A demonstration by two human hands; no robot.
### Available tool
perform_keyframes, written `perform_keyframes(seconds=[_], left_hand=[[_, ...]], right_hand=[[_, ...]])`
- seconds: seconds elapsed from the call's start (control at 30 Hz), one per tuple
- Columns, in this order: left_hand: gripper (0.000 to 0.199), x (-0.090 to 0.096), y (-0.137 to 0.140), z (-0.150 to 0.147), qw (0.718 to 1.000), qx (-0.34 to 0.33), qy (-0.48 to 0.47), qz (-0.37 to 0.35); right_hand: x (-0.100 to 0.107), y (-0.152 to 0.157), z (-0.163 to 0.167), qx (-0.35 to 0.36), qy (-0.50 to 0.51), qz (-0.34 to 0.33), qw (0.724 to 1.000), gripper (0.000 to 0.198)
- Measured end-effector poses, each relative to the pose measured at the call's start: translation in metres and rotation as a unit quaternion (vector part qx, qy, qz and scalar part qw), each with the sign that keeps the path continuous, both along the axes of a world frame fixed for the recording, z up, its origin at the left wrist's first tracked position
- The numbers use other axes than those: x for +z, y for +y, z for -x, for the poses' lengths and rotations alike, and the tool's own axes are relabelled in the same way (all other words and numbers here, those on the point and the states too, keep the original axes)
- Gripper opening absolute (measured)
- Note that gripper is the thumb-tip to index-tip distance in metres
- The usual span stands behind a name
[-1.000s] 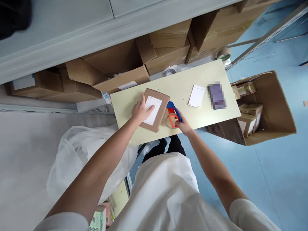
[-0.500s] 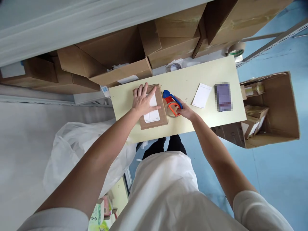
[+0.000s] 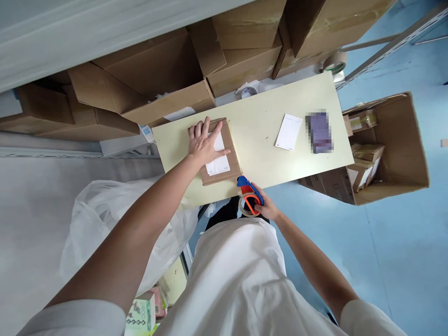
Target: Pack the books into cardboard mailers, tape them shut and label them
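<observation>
Shifted bodyward, the dispenser (image 3: pixel 246 189) is at the box's (image 3: pixel 232 140) near right corner, right fingers (image 3: pixel 259 208) curled round it; left fingers (image 3: pixel 206 125) spread atop.

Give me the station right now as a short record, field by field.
left hand: spread on the brown parcel, partly covering its white label
right hand: gripping the blue, red and orange tape dispenser near the parcel's near right corner
table: pale yellow; right of the parcel, a white slip, then a purple item, pixelated
right of table: open carton holding small packages
</observation>
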State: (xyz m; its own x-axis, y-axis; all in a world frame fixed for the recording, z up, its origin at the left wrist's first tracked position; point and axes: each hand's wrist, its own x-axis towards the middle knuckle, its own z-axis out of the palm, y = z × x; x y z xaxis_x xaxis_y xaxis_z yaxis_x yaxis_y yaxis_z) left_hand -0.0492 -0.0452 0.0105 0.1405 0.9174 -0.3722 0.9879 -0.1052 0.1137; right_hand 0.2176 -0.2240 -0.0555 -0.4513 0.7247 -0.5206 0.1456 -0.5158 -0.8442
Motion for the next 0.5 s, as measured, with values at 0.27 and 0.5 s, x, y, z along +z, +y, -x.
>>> perform_keyframes(seconds=[0.27, 0.5], left_hand=[[0.109, 0.007, -0.034, 0.018, 0.987, 0.16, 0.023, 0.014], [0.113, 0.021, -0.084, 0.027, 0.982, 0.178, 0.059, 0.003]], right_hand=[[0.002, 0.091, -0.004, -0.108, 0.0, 0.044, 0.993, 0.078], [0.01, 0.213, -0.003, 0.023, -0.017, 0.051, 0.998, 0.049]])
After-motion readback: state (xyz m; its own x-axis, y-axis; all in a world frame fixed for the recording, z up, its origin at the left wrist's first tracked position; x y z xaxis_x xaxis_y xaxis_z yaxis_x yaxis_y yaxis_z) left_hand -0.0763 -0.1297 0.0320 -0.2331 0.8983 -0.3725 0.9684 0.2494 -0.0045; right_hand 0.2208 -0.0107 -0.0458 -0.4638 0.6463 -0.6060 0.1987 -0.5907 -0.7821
